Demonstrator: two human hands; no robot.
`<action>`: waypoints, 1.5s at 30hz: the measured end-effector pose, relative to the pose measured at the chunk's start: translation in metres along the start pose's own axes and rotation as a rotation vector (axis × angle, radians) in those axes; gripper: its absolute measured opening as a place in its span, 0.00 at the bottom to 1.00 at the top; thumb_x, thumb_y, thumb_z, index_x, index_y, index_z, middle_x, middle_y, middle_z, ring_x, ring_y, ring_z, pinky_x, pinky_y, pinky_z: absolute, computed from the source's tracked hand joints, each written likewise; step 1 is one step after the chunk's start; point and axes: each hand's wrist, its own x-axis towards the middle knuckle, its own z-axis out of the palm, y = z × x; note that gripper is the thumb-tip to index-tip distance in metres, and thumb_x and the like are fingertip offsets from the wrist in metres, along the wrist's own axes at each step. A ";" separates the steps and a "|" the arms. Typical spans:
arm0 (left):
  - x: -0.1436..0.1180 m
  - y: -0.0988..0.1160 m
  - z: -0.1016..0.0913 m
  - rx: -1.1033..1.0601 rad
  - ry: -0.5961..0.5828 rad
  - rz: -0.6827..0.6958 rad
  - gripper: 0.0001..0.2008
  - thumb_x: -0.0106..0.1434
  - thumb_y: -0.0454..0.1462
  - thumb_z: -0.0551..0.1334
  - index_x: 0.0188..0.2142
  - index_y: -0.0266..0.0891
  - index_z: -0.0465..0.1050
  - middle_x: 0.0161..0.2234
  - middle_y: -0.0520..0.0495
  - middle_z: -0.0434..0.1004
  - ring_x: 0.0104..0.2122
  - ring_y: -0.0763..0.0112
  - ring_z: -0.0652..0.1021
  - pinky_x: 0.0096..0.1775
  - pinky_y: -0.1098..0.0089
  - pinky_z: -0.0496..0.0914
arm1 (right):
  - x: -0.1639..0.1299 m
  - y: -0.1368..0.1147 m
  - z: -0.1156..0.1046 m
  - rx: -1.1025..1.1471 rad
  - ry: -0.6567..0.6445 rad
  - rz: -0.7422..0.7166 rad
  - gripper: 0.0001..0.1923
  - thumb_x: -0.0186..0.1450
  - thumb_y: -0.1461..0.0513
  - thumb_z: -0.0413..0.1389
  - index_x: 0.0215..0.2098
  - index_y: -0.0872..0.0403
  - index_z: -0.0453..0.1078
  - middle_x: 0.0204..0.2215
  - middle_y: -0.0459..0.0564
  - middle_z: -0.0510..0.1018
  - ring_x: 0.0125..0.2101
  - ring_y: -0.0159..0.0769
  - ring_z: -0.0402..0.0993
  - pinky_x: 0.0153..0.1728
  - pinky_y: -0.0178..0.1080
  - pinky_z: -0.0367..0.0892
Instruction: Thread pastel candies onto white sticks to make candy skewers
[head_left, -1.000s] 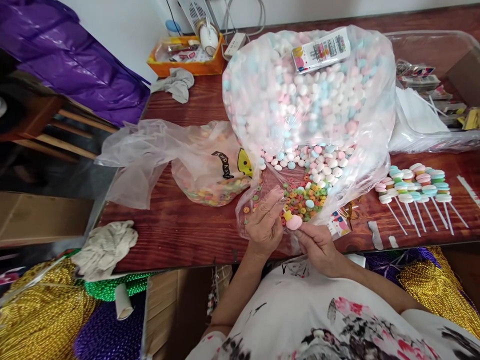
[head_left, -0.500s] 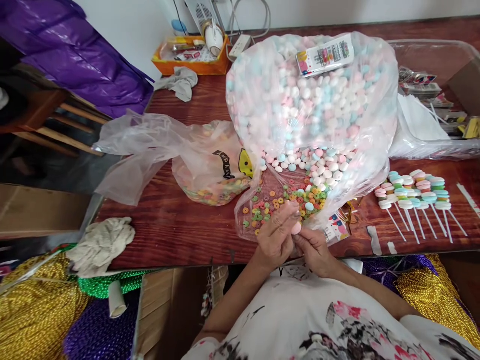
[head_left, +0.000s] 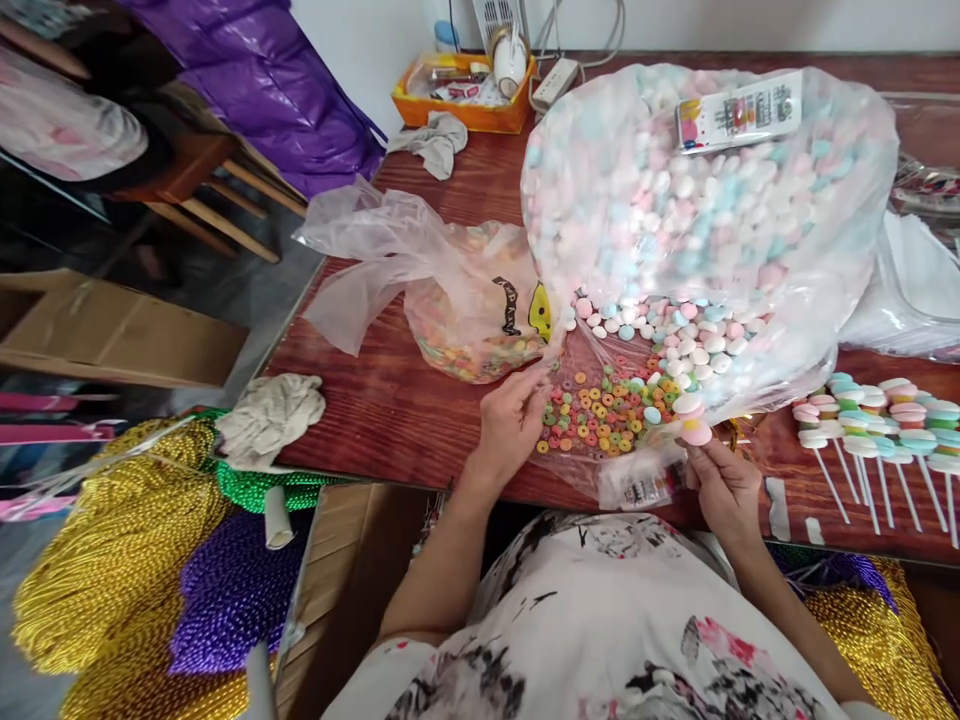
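1. Though pressed together over one pink disc half a second ago, now well apart: left hand (head_left: 510,425) out to the left, right hand (head_left: 724,488) over by the table (head_left: 390,400) edge on the right.
2. Reaching with the left into the ring candies (head_left: 600,412) scattered on the flattened mouth of the big bag (head_left: 705,200). Fingertips curled down at the near-left edge of that heap, right beside the smaller smiley bag (head_left: 480,310). Pinched on a ring or only touching? Cannot tell from this angle.
3. Clamped with the right, thumb against fingers, just under the pink disc (head_left: 695,433), held up off the wood. Topped by a white disc (head_left: 686,405), apparently touching it. Any stick below hidden by the fingers.
4. So, by the look of it: disc placed, and on to fetching a ring as the following piece.
5. Also swung left since a second ago, the whole view: more floor, more gold beads (head_left: 112,540) and a crumpled rag (head_left: 270,415) at the table corner.
6. Lying untouched at far right, well clear of both hands: the finished sticks (head_left: 870,410), stacked discs in pink, white and blue, handles pointing toward the body.
7. Far back by the wall, an orange tray (head_left: 465,100).
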 end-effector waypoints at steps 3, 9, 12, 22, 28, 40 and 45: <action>0.008 -0.023 -0.002 0.235 -0.270 0.085 0.16 0.61 0.28 0.59 0.45 0.40 0.81 0.41 0.42 0.82 0.42 0.61 0.81 0.48 0.59 0.76 | -0.004 -0.001 0.005 -0.015 -0.048 -0.017 0.18 0.71 0.54 0.54 0.26 0.54 0.71 0.17 0.41 0.62 0.19 0.29 0.56 0.22 0.35 0.54; 0.021 -0.026 0.025 0.312 -0.324 0.179 0.13 0.60 0.29 0.60 0.40 0.40 0.82 0.38 0.42 0.82 0.38 0.62 0.78 0.43 0.62 0.74 | -0.010 -0.006 0.021 -0.062 -0.140 -0.136 0.18 0.72 0.56 0.52 0.26 0.54 0.67 0.19 0.41 0.59 0.21 0.29 0.54 0.23 0.35 0.52; 0.029 -0.016 0.026 0.134 -0.198 0.110 0.11 0.60 0.32 0.62 0.39 0.41 0.83 0.35 0.42 0.82 0.38 0.61 0.78 0.44 0.61 0.73 | -0.009 -0.010 0.019 -0.073 -0.151 -0.157 0.17 0.73 0.57 0.51 0.27 0.54 0.67 0.19 0.41 0.59 0.21 0.29 0.54 0.23 0.35 0.52; 0.017 0.052 0.021 -1.030 0.150 -0.647 0.12 0.46 0.37 0.78 0.32 0.41 0.83 0.30 0.50 0.84 0.29 0.70 0.82 0.34 0.70 0.77 | -0.001 -0.044 0.033 -0.125 -0.320 -0.239 0.15 0.75 0.60 0.48 0.36 0.56 0.73 0.21 0.40 0.61 0.22 0.28 0.54 0.25 0.34 0.53; 0.004 0.052 0.032 -0.996 0.280 -0.456 0.12 0.47 0.35 0.78 0.32 0.44 0.83 0.34 0.53 0.83 0.34 0.73 0.82 0.38 0.73 0.78 | 0.001 -0.045 0.034 -0.152 -0.346 -0.230 0.16 0.75 0.61 0.47 0.32 0.56 0.71 0.21 0.41 0.62 0.22 0.28 0.54 0.26 0.34 0.53; -0.004 0.047 0.031 -0.791 0.321 -0.236 0.09 0.54 0.37 0.76 0.34 0.43 0.81 0.33 0.52 0.83 0.34 0.70 0.83 0.39 0.67 0.80 | -0.012 -0.036 0.040 0.116 -0.334 -0.117 0.18 0.74 0.56 0.50 0.32 0.55 0.73 0.19 0.41 0.61 0.20 0.28 0.56 0.24 0.34 0.54; -0.006 0.051 0.026 -0.541 0.294 0.003 0.08 0.58 0.32 0.72 0.37 0.44 0.80 0.36 0.52 0.84 0.36 0.69 0.84 0.43 0.64 0.80 | -0.014 -0.031 0.050 0.285 -0.363 0.087 0.21 0.73 0.52 0.50 0.26 0.54 0.67 0.17 0.39 0.58 0.18 0.26 0.50 0.20 0.34 0.49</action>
